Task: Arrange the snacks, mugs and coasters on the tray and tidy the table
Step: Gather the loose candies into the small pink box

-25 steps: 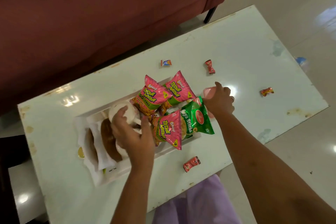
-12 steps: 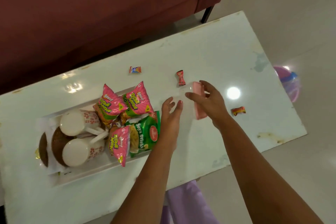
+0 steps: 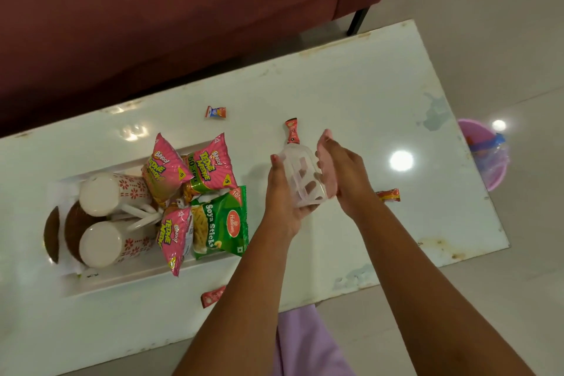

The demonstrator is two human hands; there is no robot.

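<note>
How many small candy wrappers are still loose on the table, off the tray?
4. One near the far edge, one just beyond the hands, one by the right wrist, one at the near edge, partly behind the left forearm. Arms may hide more.

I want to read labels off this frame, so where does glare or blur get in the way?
Head view: a round lamp glare sits on the bare table, smaller glints lie behind the tray; the packets' print stays readable, the clear container in the hands is hazy, and the table's edges bow from the wide lens.
</note>
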